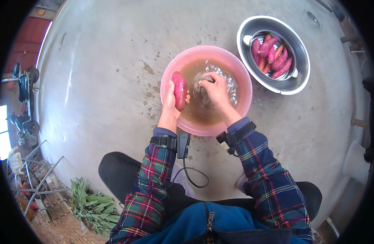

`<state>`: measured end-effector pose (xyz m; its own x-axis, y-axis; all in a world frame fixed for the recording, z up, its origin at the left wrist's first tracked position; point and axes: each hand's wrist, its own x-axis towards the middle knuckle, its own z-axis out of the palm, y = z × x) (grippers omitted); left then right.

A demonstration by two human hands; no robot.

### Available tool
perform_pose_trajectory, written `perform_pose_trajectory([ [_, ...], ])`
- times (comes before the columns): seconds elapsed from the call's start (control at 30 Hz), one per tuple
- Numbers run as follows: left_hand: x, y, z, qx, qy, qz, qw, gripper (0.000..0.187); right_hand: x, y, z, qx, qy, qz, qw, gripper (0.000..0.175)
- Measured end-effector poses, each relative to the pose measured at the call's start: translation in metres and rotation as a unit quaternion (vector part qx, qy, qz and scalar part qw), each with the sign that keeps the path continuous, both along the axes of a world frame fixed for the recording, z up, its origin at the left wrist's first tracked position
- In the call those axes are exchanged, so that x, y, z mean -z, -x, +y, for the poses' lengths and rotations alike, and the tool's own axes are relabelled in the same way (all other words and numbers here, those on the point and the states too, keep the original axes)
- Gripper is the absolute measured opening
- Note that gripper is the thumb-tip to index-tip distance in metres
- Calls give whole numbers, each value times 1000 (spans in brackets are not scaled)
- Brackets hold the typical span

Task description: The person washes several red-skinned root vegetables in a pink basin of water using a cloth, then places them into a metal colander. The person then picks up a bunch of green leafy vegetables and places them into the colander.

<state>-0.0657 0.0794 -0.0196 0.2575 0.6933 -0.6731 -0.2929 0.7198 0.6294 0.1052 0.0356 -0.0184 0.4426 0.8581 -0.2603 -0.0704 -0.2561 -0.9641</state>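
A pink plastic basin (pixel 245 105) of murky brown water rests on the floor before me. Over its left side, my left hand (pixel 171 100) grips a red-skinned sweet potato (pixel 179 91), held lengthwise in the palm. My right hand (pixel 217 88) pinches a wet grey cloth (pixel 201 84) above the middle of the basin. The cloth's lower end hangs into the water, which ripples and glints beside it. Cloth and sweet potato are apart.
Right of the basin, a large metal bowl (pixel 302 82) holds a white-handled metal pot (pixel 294 73) with several sweet potatoes (pixel 278 62) and carrots (pixel 278 52). Leafy greens (pixel 94 204) lie at lower left near a metal rack (pixel 37 192). A white bucket (pixel 356 163) stands at right.
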Motion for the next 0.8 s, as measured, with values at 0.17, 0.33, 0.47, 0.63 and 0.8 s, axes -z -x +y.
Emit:
perform_pose_trajectory([
  [0.17, -26, -7, 9, 41, -55, 90, 994, 61, -55, 59, -20, 1, -143, -164, 976, 26],
  [0.33, -65, -16, 3, 209, -38, 178, 961, 50, -59, 72, -16, 120, -135, -218, 959, 18],
  [0.47, -69, -36, -6, 232, -22, 144, 962, 50, -39, 35, 8, 152, -63, -221, 961, 17],
  [0.63, -53, -41, -4, 250, -1, 102, 963, 59, -28, 15, 12, 176, -4, -186, 967, 23],
  [0.8, -15, -30, 9, 154, -104, 110, 976, 37, -47, 68, -16, 117, -38, -204, 971, 21],
])
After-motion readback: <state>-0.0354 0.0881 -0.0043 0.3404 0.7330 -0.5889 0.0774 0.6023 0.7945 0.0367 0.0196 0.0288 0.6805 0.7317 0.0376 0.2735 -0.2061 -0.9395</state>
